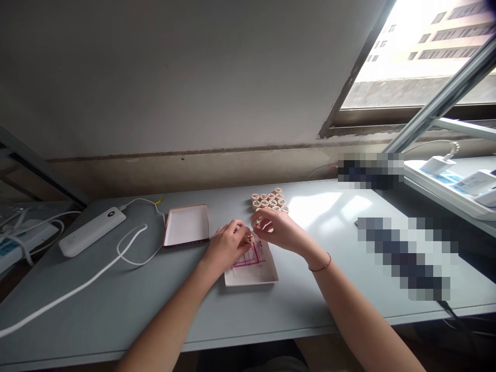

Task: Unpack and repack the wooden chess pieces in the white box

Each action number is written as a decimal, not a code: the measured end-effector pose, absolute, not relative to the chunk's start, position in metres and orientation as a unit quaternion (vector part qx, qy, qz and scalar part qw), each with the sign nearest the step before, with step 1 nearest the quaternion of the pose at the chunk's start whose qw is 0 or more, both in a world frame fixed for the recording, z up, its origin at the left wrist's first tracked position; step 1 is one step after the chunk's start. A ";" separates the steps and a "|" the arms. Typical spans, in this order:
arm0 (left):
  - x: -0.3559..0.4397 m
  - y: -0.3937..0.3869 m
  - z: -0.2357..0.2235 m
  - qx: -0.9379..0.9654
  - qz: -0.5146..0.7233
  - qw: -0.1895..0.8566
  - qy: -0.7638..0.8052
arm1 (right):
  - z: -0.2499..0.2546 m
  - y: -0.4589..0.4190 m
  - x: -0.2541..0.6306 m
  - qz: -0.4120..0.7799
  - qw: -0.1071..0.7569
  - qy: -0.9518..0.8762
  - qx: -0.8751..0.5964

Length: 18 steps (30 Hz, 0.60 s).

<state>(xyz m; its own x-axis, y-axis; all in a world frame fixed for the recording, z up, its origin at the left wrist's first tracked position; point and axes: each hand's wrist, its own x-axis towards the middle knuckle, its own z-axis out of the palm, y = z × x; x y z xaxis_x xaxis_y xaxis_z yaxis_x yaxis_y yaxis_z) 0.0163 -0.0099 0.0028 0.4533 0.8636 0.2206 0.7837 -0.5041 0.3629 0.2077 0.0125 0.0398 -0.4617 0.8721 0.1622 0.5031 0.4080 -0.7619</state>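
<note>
Left hand (229, 244) pinches a round piece (250, 238) over the open box's (251, 282) far end; right hand (282, 230) appears to pinch a second piece (257, 225). Grouped pieces (273, 202) sit on the worktop (302, 305) just beyond the right hand, the nearer one; discs, no long axis. I can't make out their near row, partly hidden behind it.

The window (426, 57) (overexposed) casts glare on the desk (320, 206).
</note>
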 end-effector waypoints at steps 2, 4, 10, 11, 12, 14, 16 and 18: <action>0.016 -0.011 0.002 0.844 0.190 0.113 0.489 | 0.039 0.008 0.207 0.298 0.257 -0.816 -0.424; 0.016 -0.011 0.002 0.841 0.187 0.124 0.493 | 0.037 0.004 0.206 0.271 0.236 -0.832 -0.422; 0.014 -0.010 -0.002 0.814 0.209 0.172 0.514 | 0.032 0.000 0.200 0.199 0.192 -0.860 -0.430; 0.014 -0.009 -0.003 0.813 0.207 0.175 0.515 | 0.032 0.000 0.198 0.191 0.187 -0.866 -0.423; 0.013 -0.008 -0.005 0.813 0.204 0.177 0.515 | 0.031 0.000 0.197 0.184 0.185 -0.871 -0.416; 0.013 -0.008 -0.007 0.818 0.196 0.177 0.512 | 0.030 0.001 0.196 0.175 0.192 -0.877 -0.404; 0.012 -0.008 -0.009 0.820 0.191 0.175 0.510 | 0.029 0.002 0.195 0.173 0.203 -0.877 -0.400; 0.012 -0.008 -0.010 0.821 0.188 0.173 0.510 | 0.029 0.002 0.195 0.178 0.205 -0.876 -0.400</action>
